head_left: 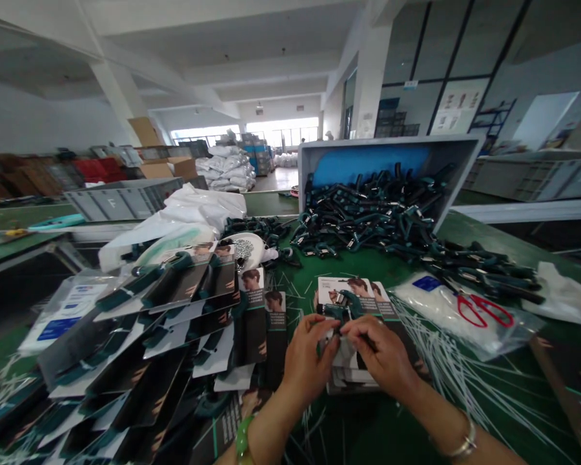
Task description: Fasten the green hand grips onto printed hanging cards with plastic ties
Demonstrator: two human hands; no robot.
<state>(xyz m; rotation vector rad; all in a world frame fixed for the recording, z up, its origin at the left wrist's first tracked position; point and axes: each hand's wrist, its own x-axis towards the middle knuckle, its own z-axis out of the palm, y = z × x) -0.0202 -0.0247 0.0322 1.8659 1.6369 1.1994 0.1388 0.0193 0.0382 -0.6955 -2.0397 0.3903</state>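
My left hand [310, 358] and my right hand [385, 355] meet over a stack of printed packaging cards [353, 294] on the green table [368, 426]. A dark teal hand gripper [341, 309] lies on the top card. Both hands pinch closed at its lower end, on something small that I cannot make out. A green bangle sits on my left wrist and a metal bracelet on my right.
Left lies a fanned pile of finished carded grippers [164, 323]. A tipped grey crate [392, 161] spills several loose grippers [368, 219] behind. Red scissors [481, 310] rest on a plastic bag of white ties at right, and loose white ties [445, 361] lie scattered. White bags [193, 213] sit behind left.
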